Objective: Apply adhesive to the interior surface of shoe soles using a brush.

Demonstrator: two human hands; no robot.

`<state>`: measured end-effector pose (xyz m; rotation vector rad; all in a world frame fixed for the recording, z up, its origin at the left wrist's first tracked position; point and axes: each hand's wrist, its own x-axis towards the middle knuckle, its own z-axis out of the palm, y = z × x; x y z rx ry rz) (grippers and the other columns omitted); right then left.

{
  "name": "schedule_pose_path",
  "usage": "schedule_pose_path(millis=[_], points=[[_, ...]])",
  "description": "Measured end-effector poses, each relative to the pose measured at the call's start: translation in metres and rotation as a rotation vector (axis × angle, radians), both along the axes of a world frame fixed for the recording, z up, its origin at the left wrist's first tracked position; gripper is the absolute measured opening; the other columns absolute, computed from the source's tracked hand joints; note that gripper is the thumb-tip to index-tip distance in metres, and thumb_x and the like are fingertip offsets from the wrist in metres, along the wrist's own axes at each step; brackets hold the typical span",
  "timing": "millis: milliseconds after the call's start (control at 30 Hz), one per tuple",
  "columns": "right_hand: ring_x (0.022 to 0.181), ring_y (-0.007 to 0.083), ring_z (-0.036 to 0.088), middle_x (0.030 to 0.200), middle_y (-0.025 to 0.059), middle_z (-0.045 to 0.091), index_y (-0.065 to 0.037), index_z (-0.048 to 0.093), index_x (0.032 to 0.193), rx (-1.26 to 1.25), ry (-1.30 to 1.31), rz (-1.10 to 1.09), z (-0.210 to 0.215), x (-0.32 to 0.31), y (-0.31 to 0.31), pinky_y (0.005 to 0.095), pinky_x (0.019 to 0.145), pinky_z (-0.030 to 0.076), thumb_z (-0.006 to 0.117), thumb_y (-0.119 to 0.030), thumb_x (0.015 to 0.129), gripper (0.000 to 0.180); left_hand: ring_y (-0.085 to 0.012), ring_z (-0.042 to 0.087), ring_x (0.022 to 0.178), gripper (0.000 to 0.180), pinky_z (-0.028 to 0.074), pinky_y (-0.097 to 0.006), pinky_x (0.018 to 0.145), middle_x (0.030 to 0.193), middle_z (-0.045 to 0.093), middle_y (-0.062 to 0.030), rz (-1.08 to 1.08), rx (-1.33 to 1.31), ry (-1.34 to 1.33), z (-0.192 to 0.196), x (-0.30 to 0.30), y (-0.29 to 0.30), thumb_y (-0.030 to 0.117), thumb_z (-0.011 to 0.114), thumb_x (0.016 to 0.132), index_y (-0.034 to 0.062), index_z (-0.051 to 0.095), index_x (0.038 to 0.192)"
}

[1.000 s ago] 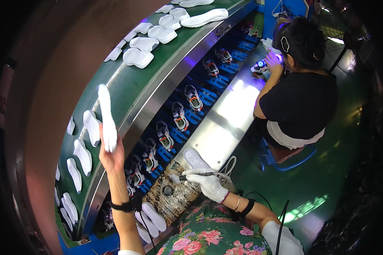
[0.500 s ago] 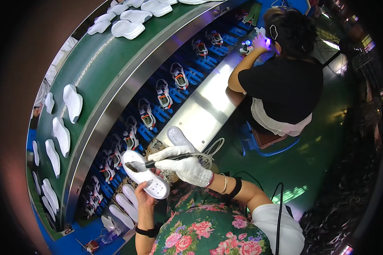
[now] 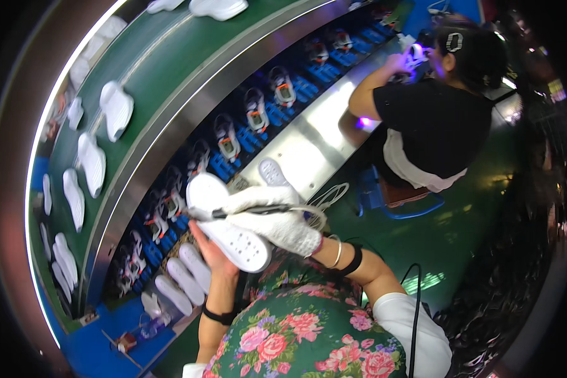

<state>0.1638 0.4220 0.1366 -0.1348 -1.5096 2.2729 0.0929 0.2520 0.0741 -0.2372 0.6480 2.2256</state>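
Note:
A white shoe sole [image 3: 249, 249], with small holes at its near end, lies tilted in front of me. My bare left hand [image 3: 217, 252] holds it by its left edge, part of the fingers hidden beneath it. My right hand [image 3: 274, 225], in a white knit glove, is closed around a dark-handled brush [image 3: 218, 214] with a pale tube [image 3: 321, 217] trailing off behind. The brush's dark tip reaches over the sole's left edge. Another pale sole [image 3: 272, 172] rests on the metal table just beyond my right hand.
Several white soles [image 3: 186, 281] stand in a row at lower left. Shoe uppers [image 3: 256, 110] sit on a blue-fingered rack beside the metal table [image 3: 321, 135]. A green belt [image 3: 148, 113] carries more soles. A co-worker [image 3: 431, 113] sits at the right on a blue stool [image 3: 397, 200].
The view has shifted. My right hand has brought the brush from inside the sole to its left edge, and my left hand's fingers have straightened along the sole's side.

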Motion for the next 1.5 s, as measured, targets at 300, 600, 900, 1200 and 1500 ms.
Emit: schedule_pose_path(millis=[300,600,900,1200,1500], points=[[0.081,0.0213,0.073,0.092,0.0137,0.075,0.001,0.074,0.094,0.606,0.161,-0.224,0.004,-0.007,0.004,0.0333,0.077,0.057,0.077,-0.004,0.075,0.020,-0.0299,0.050,0.130,0.084,0.037,-0.044,0.111,0.144,0.050,-0.0103,0.027,0.153,0.011,0.020,0.004,0.017,0.074,0.030,0.093,0.0115,0.038,0.148],[0.086,0.0300,0.069,0.096,0.0103,0.073,-0.003,0.074,0.101,0.914,0.246,-0.206,0.008,-0.007,-0.007,0.0399,0.085,0.053,0.071,-0.005,0.078,0.024,-0.0279,0.045,0.134,0.090,0.038,-0.041,0.111,0.148,0.044,-0.0087,0.064,-0.238,0.192,0.019,0.020,0.034,0.078,0.020,0.092,0.0106,0.032,0.150],[0.091,0.0285,0.068,0.104,0.0158,0.072,-0.003,0.072,0.100,0.960,0.344,-0.220,0.006,-0.009,0.006,0.0375,0.080,0.054,0.073,-0.004,0.071,0.029,-0.0265,0.047,0.132,0.089,0.037,-0.042,0.112,0.146,0.045,-0.0098,0.013,-0.160,0.216,0.008,0.020,0.013,0.078,0.019,0.092,0.0128,0.032,0.150],[0.087,0.0263,0.069,0.102,0.0140,0.072,-0.002,0.072,0.097,0.803,0.373,-0.274,-0.004,-0.008,0.010,0.0356,0.079,0.054,0.073,-0.002,0.073,0.024,-0.0239,0.054,0.122,0.087,0.045,-0.040,0.104,0.134,0.053,-0.0103,-0.134,0.276,0.287,0.003,0.012,0.008,0.079,0.021,0.091,0.0128,0.040,0.143],[0.084,0.0276,0.068,0.101,0.0118,0.072,-0.005,0.073,0.094,0.730,0.354,-0.176,-0.009,0.003,0.002,0.0377,0.077,0.054,0.073,-0.008,0.076,0.018,-0.0232,0.054,0.119,0.079,0.043,-0.039,0.105,0.133,0.053,-0.0089,0.112,-0.271,0.219,-0.002,0.012,0.012,0.075,0.028,0.093,0.0150,0.040,0.144]])
